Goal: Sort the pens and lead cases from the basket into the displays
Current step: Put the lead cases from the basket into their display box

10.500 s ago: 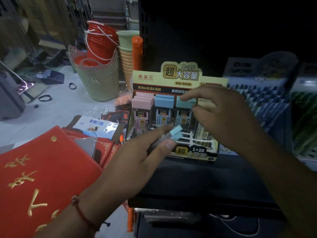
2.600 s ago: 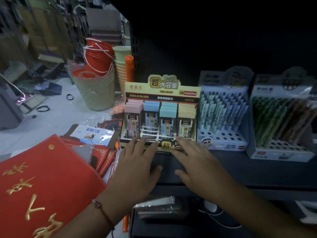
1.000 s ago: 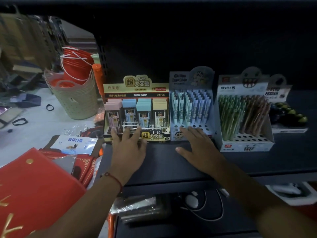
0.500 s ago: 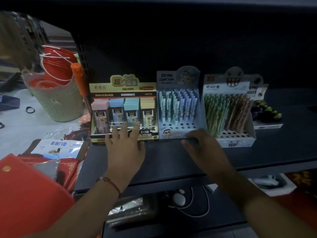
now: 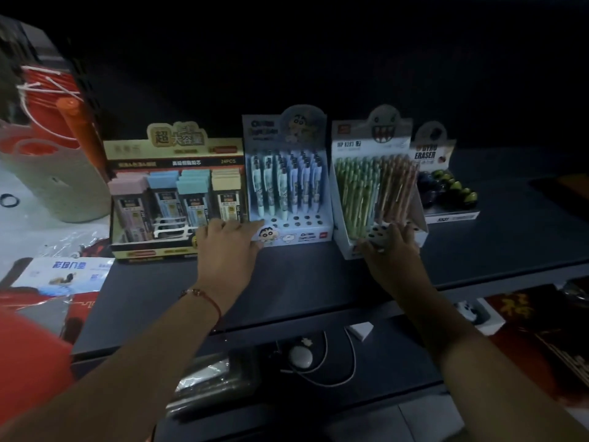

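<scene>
Three displays stand in a row on the dark shelf. The lead case display at the left holds pink, blue, teal and yellow cases. The blue cartoon pen display is in the middle, and the green and brown pen display is at the right. My left hand lies flat with its fingertips against the front edges of the lead case and blue pen displays. My right hand rests on the holed front of the green and brown pen display, fingers spread over it. Neither hand holds a pen or a case.
An eraser display stands at the far right. Stacked beige baskets and red buckets sit on the floor to the left. Red packets lie at lower left. A white round device with a cable lies on the lower shelf.
Both hands have shifted to the right along the shelf. My left hand went from the lead case display toward the blue pen display, and my right hand from the blue display to the green and brown one.
</scene>
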The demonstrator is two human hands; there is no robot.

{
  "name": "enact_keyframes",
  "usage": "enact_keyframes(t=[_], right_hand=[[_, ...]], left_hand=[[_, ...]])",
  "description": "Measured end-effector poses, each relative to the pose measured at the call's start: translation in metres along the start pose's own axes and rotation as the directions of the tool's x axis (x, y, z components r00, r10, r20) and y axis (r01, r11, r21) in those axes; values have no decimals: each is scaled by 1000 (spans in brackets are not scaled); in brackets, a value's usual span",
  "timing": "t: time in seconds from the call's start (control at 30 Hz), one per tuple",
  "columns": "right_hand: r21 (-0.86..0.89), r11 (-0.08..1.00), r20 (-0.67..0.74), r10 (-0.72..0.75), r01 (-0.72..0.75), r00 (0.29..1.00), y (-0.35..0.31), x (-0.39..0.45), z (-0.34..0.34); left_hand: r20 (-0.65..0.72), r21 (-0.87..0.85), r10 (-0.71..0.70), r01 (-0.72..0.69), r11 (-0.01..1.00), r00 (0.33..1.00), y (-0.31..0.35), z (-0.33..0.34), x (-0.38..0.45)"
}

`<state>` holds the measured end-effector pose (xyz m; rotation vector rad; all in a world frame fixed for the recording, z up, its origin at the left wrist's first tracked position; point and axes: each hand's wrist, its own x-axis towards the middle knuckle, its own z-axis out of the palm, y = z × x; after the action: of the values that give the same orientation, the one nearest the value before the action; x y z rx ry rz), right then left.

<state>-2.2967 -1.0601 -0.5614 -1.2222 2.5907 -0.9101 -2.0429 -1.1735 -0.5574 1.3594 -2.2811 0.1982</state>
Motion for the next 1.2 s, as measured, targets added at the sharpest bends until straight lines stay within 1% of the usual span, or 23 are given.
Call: enact_keyframes(t=[0.1,0.17,0.37,0.57,0.7,0.77,0.83,0.9,0.97,1.0,1.03,1.1,1.2], right_hand=[[-21,1000,11,6,-6,1000,-5,9,1],[-28,1000,8,6,-5,1000,-9,14,4],[-79,997,-46,-9,5,999,-16,28,14],[-118,993,2,7,-6,1000,-19,43,26],[-108,994,1,15,-15,1000,-23,45,24],[-107,994,17,16,-14,1000,-25,44,21],[-98,995,33,-13,17,999,-22,44,15],[-44,997,-27,-69,67,997,-14,43,3],[25,997,-146,-64,68,987,-5,45,-14],[63,997,-180,-32,44,983,2,49,-22],[88,996,-185,-6,23,983,9,52,-29],[95,995,-127,-20,32,992,22,57,-37],[100,993,-25,-62,64,998,35,65,-37]], left_hand=[[-53,-76,-31,27,997,998,1,4,2],[-56,-103,-53,47,994,997,3,5,2],[4,-180,-87,86,980,996,4,6,7],[52,-240,-54,65,969,997,-3,7,13],[78,-167,6,8,986,997,-3,2,15],[74,-35,31,-28,999,997,1,-4,11],[39,112,25,-29,993,999,9,-8,3],[9,162,14,-16,987,1000,20,-10,-6],[-6,99,81,-80,992,997,36,-8,-8],[-13,43,145,-144,989,989,47,-6,-7],[-21,-15,214,-214,977,977,59,-4,-4],[-25,-100,344,-345,933,939,85,3,5],[-12,-123,477,-475,871,879,118,22,21]])
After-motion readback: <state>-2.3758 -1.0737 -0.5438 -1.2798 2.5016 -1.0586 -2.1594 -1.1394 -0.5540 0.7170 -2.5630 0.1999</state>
